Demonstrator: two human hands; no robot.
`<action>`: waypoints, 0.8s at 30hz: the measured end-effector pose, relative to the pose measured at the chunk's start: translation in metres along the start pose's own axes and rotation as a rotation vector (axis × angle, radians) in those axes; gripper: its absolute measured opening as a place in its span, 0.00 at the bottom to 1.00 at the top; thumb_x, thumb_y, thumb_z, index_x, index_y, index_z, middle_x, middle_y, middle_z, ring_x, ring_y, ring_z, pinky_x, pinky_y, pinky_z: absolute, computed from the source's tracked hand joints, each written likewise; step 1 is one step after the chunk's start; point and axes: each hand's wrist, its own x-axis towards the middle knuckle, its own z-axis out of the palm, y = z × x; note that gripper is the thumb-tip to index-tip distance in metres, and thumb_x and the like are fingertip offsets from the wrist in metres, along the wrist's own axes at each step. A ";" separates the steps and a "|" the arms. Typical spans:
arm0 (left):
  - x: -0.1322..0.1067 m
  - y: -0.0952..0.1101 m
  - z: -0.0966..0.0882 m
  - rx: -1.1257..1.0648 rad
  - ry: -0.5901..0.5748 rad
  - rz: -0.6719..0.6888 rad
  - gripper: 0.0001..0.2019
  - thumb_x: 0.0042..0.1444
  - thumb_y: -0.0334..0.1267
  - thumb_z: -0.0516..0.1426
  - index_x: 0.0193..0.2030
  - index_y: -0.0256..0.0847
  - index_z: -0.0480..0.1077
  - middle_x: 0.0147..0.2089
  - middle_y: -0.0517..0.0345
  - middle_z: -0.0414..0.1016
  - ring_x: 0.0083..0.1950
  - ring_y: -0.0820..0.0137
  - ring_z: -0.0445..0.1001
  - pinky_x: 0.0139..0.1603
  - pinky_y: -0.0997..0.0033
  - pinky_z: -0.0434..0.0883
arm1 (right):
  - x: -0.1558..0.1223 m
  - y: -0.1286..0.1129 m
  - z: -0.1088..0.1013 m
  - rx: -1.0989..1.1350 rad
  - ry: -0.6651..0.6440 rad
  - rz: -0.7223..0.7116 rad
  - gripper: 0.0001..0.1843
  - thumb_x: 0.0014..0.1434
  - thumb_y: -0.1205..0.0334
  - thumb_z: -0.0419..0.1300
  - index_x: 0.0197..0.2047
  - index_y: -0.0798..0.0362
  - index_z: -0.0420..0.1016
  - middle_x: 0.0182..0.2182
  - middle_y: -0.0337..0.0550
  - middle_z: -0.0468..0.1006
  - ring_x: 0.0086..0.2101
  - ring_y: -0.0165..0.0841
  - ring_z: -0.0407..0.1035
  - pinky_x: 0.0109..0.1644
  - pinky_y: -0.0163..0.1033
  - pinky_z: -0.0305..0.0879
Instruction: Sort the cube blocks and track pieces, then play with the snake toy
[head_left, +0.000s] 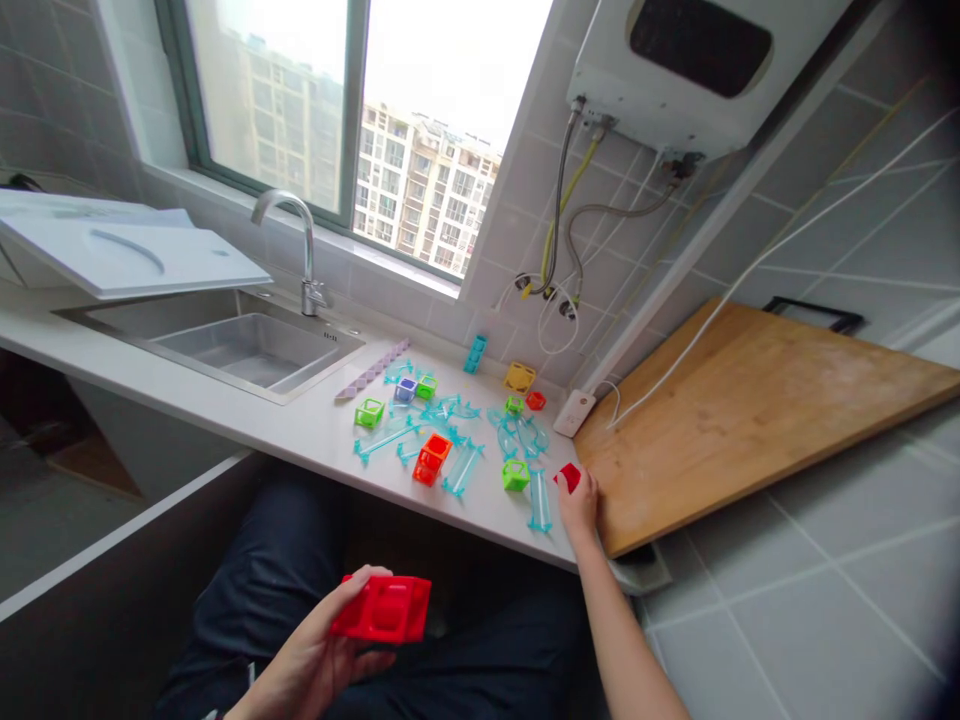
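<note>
My left hand (326, 640) is closed around a red hollow plastic block (390, 608), held above my lap in front of the counter. Its thumb lies along the top, and part of the block is hidden by the hand. At the counter's right end, my right hand (581, 510) grips a smaller-looking red block (571, 476), mostly covered by the fingers. Just left of that hand lie a clear turquoise connector piece (539, 502) and a green open-frame cube (515, 475). An orange-red block (432, 459) stands near the counter's front edge.
Several turquoise pieces (450, 408), a yellow block (520, 377) and a blue-violet cube (405, 389) are spread over the white counter (315, 425). A wooden board (720, 420) leans at right beside a power strip (574, 413). The sink (289, 385) is at left.
</note>
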 end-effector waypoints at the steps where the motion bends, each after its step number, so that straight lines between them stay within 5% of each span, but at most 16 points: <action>1: 0.002 -0.001 0.000 0.006 -0.017 -0.002 0.26 0.56 0.53 0.65 0.56 0.40 0.70 0.48 0.50 0.81 0.43 0.60 0.80 0.39 0.63 0.77 | -0.001 -0.002 -0.002 0.014 0.009 0.011 0.32 0.57 0.43 0.58 0.55 0.61 0.75 0.54 0.65 0.74 0.54 0.53 0.67 0.60 0.57 0.62; 7: 0.006 0.001 0.009 0.100 -0.034 0.062 0.27 0.56 0.56 0.64 0.55 0.42 0.69 0.43 0.52 0.81 0.37 0.64 0.79 0.33 0.68 0.75 | -0.040 -0.046 -0.025 0.178 0.117 0.139 0.32 0.63 0.40 0.54 0.57 0.59 0.72 0.49 0.60 0.78 0.45 0.45 0.74 0.50 0.50 0.72; 9: 0.002 0.006 0.016 0.162 0.022 0.150 0.26 0.53 0.55 0.66 0.52 0.42 0.69 0.45 0.52 0.80 0.41 0.61 0.80 0.37 0.66 0.77 | -0.079 -0.083 -0.030 0.544 0.145 0.324 0.30 0.63 0.42 0.57 0.60 0.55 0.69 0.50 0.54 0.77 0.43 0.41 0.75 0.45 0.45 0.75; 13: -0.001 0.020 0.028 0.280 -0.003 0.222 0.24 0.53 0.53 0.67 0.49 0.42 0.67 0.45 0.52 0.79 0.41 0.61 0.80 0.39 0.66 0.77 | -0.170 -0.174 -0.041 1.030 -0.190 0.517 0.25 0.65 0.47 0.60 0.60 0.50 0.69 0.51 0.48 0.77 0.43 0.37 0.76 0.43 0.42 0.77; 16: 0.002 0.027 0.030 0.340 -0.036 0.224 0.25 0.51 0.53 0.68 0.48 0.42 0.66 0.45 0.52 0.79 0.42 0.60 0.81 0.40 0.65 0.78 | -0.207 -0.221 -0.048 1.145 -0.266 0.604 0.25 0.64 0.49 0.62 0.60 0.51 0.69 0.51 0.49 0.78 0.42 0.37 0.76 0.42 0.41 0.76; 24: 0.000 0.027 0.019 0.370 -0.082 0.254 0.22 0.55 0.50 0.66 0.49 0.42 0.66 0.47 0.52 0.78 0.44 0.61 0.80 0.43 0.63 0.79 | -0.210 -0.228 -0.047 1.115 -0.252 0.548 0.26 0.64 0.49 0.62 0.61 0.50 0.67 0.50 0.48 0.77 0.46 0.39 0.75 0.49 0.43 0.73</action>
